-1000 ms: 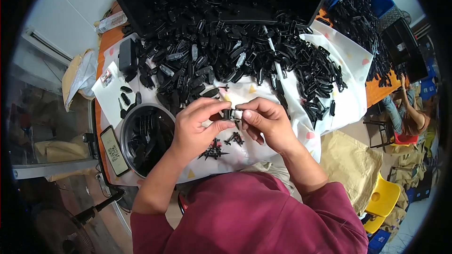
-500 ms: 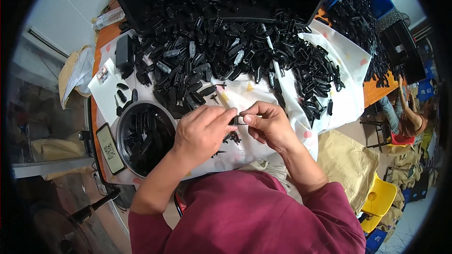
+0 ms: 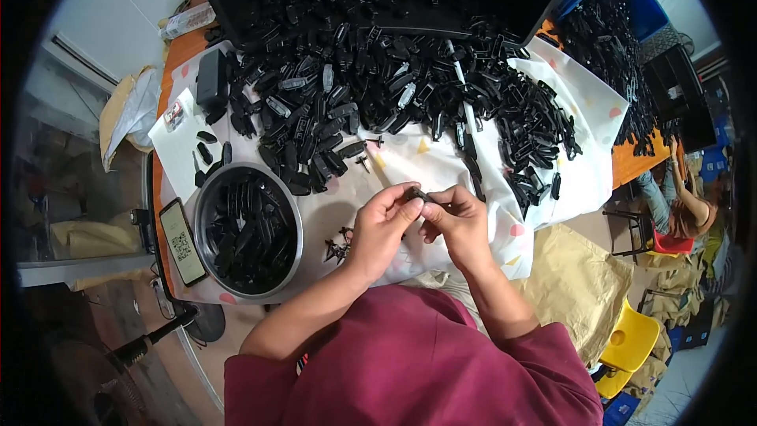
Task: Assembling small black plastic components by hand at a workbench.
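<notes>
In front of my chest, my left hand (image 3: 382, 229) and my right hand (image 3: 464, 225) meet, both closed. Between their thumbs and fingertips they pinch a small black plastic part (image 3: 421, 195); the fingers cover most of it. Below and left of my left hand, a few tiny dark pieces (image 3: 337, 249) lie on the patterned white cloth (image 3: 323, 209). Beyond the hands spreads a big heap of black plastic parts (image 3: 331, 99), some with shiny faces. A round metal bowl (image 3: 298, 256) with more black parts inside stands to the left of my left forearm.
A large black bin (image 3: 544, 0) rests at the back, spilling parts forward. On the left are a phone (image 3: 183, 244), a black box (image 3: 211, 79) and a plastic bottle (image 3: 187, 21). A blue crate (image 3: 631, 0) stands far right, near another person (image 3: 694, 209) and a yellow chair (image 3: 633, 339).
My left hand has shifted right and turned, its thumb now against the part beside my right thumb. The tiny dark pieces on the cloth have come into fuller view.
</notes>
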`<state>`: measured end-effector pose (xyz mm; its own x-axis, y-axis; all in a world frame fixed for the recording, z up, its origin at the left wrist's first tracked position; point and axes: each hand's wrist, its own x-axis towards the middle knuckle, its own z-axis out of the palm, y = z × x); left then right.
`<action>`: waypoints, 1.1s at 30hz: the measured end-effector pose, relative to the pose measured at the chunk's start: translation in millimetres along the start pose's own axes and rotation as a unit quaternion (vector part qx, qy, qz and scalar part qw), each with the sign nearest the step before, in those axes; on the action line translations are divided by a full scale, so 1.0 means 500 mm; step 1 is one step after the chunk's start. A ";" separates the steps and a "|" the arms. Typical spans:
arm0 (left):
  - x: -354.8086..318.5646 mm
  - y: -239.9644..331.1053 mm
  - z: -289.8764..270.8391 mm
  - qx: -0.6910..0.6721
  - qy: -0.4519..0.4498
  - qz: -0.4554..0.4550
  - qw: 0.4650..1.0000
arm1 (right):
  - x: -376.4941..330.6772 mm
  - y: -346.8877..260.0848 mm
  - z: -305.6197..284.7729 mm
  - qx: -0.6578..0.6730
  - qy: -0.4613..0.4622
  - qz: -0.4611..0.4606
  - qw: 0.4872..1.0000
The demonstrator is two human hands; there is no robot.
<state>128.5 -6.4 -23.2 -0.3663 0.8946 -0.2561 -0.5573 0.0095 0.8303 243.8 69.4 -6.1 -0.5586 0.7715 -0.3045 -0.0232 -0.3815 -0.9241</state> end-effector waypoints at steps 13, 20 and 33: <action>0.161 0.092 -0.092 0.796 0.048 0.062 0.600 | 0.170 -0.072 -0.285 -0.641 0.217 -0.119 0.727; 0.170 0.066 -0.114 0.814 0.041 0.079 0.575 | 0.165 -0.059 -0.239 -0.725 0.222 -0.135 0.637; 0.059 0.109 -0.004 0.188 -0.128 0.179 0.957 | 0.022 -0.082 0.016 0.054 -0.085 -0.121 0.988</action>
<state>85.8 19.5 13.4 -0.2623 0.9501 0.1688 -0.1052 -0.2020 0.9737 232.0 89.6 30.6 -0.6572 0.7532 -0.0264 -0.2553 -0.2554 -0.9325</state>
